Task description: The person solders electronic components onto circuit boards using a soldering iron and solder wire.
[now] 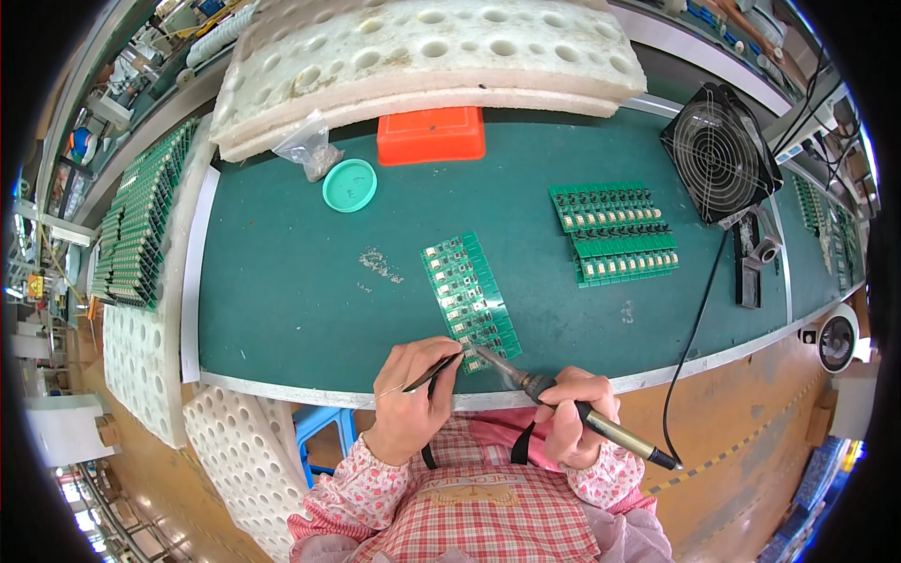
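A green circuit board panel (469,296) with rows of small white and black parts lies on the green mat, near the table's front edge. My right hand (577,413) is closed round a soldering iron (610,430), whose tip reaches the near end of the panel. Tweezers (434,372), dark and thin, are pinched in my left hand (413,389), their points at the same end of the panel. The small part between the two tips is too fine to make out.
More circuit board panels (619,235) lie at the right, near a black fan (721,155) and a soldering iron stand (751,258). Behind are a red bin (431,136), a turquoise lid (350,186), a plastic bag (310,150) and white foam blocks (422,56). The iron's cord (690,352) hangs over the front edge.
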`<state>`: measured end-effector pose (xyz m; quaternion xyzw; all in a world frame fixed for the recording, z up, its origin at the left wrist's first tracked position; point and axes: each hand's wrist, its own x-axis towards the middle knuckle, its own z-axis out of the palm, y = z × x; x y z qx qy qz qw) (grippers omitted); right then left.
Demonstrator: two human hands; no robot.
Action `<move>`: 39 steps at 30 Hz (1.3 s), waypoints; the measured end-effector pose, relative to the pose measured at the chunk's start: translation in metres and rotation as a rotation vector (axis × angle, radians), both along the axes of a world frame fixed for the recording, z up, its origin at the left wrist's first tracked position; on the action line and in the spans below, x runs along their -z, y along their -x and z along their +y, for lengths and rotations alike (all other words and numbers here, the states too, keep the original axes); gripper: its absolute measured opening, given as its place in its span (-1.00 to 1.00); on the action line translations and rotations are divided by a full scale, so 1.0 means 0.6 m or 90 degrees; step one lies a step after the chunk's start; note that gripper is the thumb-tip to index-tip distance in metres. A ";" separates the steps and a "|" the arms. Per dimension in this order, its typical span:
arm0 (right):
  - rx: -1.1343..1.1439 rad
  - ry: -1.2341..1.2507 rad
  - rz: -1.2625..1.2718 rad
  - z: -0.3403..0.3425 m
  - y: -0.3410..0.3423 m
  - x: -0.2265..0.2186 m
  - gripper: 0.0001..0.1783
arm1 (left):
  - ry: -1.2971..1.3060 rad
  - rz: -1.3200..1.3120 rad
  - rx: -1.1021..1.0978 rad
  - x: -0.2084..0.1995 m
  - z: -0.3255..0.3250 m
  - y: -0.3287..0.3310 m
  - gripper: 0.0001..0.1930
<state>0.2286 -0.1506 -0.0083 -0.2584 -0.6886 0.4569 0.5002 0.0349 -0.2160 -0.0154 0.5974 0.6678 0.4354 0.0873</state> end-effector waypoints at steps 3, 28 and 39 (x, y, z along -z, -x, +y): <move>0.010 0.037 -0.051 0.000 -0.003 0.010 -0.94 | 0.001 -0.005 0.002 0.003 -0.002 0.001 -0.70; -0.036 -0.153 -0.117 0.020 0.014 0.012 -0.89 | -0.001 -0.014 -0.007 0.004 0.000 0.001 -0.71; 0.072 -0.146 -0.107 0.006 -0.001 0.023 -0.78 | 0.004 -0.019 -0.013 0.000 -0.001 -0.003 -0.76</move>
